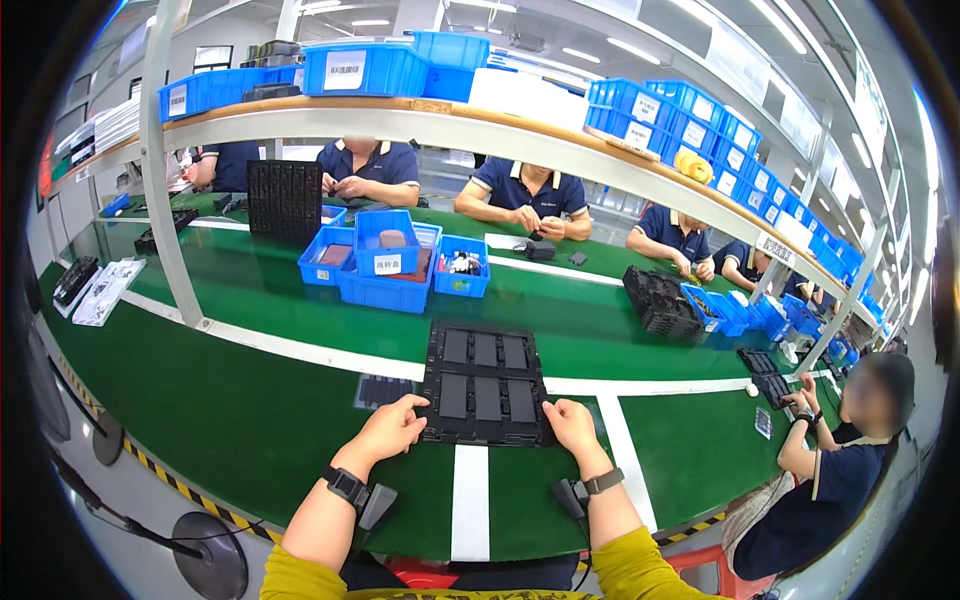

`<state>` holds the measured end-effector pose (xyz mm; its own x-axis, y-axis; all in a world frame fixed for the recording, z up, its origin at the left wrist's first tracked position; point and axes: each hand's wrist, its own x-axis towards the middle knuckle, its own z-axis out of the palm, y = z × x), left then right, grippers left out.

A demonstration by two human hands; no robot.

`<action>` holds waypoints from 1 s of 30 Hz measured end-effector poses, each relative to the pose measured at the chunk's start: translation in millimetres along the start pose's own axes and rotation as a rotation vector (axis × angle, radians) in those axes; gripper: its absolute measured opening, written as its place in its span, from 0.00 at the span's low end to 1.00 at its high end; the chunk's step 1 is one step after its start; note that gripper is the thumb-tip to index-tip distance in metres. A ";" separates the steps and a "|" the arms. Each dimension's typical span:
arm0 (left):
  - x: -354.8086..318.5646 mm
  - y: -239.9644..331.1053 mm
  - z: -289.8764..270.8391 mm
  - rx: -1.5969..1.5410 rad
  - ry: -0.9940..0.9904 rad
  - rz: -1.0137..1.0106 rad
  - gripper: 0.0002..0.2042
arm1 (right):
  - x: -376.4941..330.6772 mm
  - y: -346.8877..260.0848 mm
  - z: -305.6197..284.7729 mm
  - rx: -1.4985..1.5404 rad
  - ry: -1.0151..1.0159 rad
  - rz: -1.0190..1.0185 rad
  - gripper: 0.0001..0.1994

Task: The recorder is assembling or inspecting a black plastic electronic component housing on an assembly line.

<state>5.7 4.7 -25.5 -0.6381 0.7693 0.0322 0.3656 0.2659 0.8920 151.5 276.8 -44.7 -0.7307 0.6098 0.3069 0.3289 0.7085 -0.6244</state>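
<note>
A black plastic tray [484, 437] lies on the green table in front of me, its compartments holding several flat dark grey rectangular pieces [487, 399]. My left hand [394, 429] grips its near left edge, fingers closed on the rim. At the opposite side, my right hand [572, 426] is closed on the right edge. Both wrists wear dark straps with small black devices. Just left of the tray, close to my left hand, a small flat item with dark strips [384, 391] lies on the table; its kind is unclear.
Blue bins [385, 290] with small parts stand beyond the tray. A tall stack of black trays [285, 200] is behind them, another [660, 303] to the right. A white shelf post [172, 200] rises at left. Co-workers sit across the table; one person [815, 480] works at my right.
</note>
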 end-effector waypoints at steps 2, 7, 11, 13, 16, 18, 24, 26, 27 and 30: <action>3.1 -2.5 1.6 -0.011 0.005 -0.010 0.16 | 2.2 -2.5 -0.7 -0.010 -0.026 0.041 0.19; 4.3 -1.9 1.5 -0.033 0.005 0.007 0.15 | 4.7 -6.0 -8.0 -0.041 -0.074 0.066 0.19; 4.2 -1.4 0.9 -0.041 -0.001 -0.017 0.14 | 4.2 -4.4 -5.6 0.002 -0.057 0.035 0.18; 3.3 -1.0 1.0 -0.026 0.000 -0.023 0.14 | 2.5 -8.0 -4.5 -0.024 -0.074 0.064 0.18; 3.4 -1.7 1.0 -0.027 0.001 -0.018 0.14 | 4.4 -0.5 -1.9 -0.010 -0.010 -0.015 0.19; 3.3 -2.7 1.3 -0.043 0.001 -0.002 0.15 | 3.4 -1.9 -2.2 -0.004 -0.011 -0.030 0.19; 2.4 -2.2 1.1 -0.021 -0.002 -0.011 0.15 | 2.4 -4.0 -2.9 0.006 -0.024 0.019 0.19; 2.8 -1.1 0.9 -0.033 -0.010 -0.014 0.15 | 2.7 -2.0 -3.2 0.004 -0.018 0.010 0.19; 2.7 -1.2 0.6 -0.033 -0.008 -0.015 0.15 | 3.2 -2.0 -2.8 0.006 -0.015 -0.002 0.19; 3.1 -1.6 0.7 -0.042 -0.007 -0.005 0.15 | 2.8 -4.1 -3.8 -0.001 -0.012 -0.007 0.19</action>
<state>3.5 7.1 -27.2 -0.6352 0.7720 0.0252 0.3340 0.2450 0.9102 150.4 277.0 -38.6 -0.7402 0.6003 0.3030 0.3238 0.7131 -0.6218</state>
